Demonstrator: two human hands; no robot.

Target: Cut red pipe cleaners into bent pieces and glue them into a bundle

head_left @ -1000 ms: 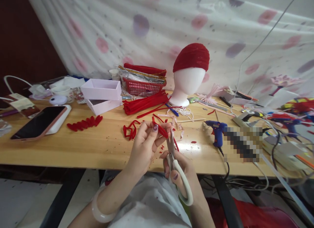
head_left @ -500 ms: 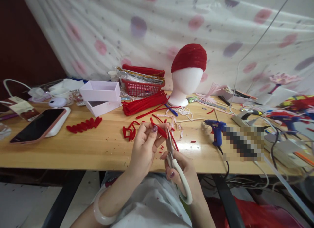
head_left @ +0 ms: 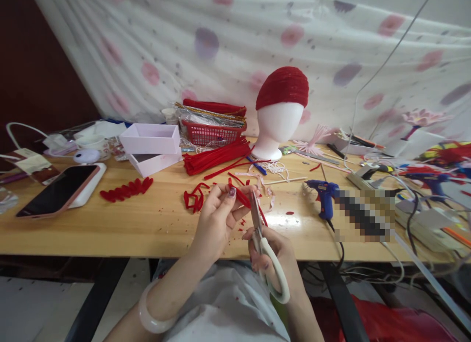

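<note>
My left hand [head_left: 217, 217] pinches a short red pipe cleaner piece [head_left: 241, 196] above the near edge of the wooden table [head_left: 110, 224]. My right hand [head_left: 274, 258] grips white-handled scissors [head_left: 267, 256], whose blades point up and meet the red piece. Small red trimmings [head_left: 239, 229] lie on the table under the hands. A cluster of bent red pieces [head_left: 193, 197] sits just left of my left hand.
A phone [head_left: 59, 189] and a row of red petal shapes [head_left: 127, 189] lie at left. Pink boxes [head_left: 150, 145], a red basket [head_left: 213, 131], a red pipe cleaner bundle [head_left: 217, 158] and a foam head in a red cap [head_left: 281, 111] stand behind. A blue glue gun [head_left: 326, 197] and cables lie at right.
The hands stay nearly in place; the scissor blades have closed in on the red piece and shifted slightly. The view has moved a little.
</note>
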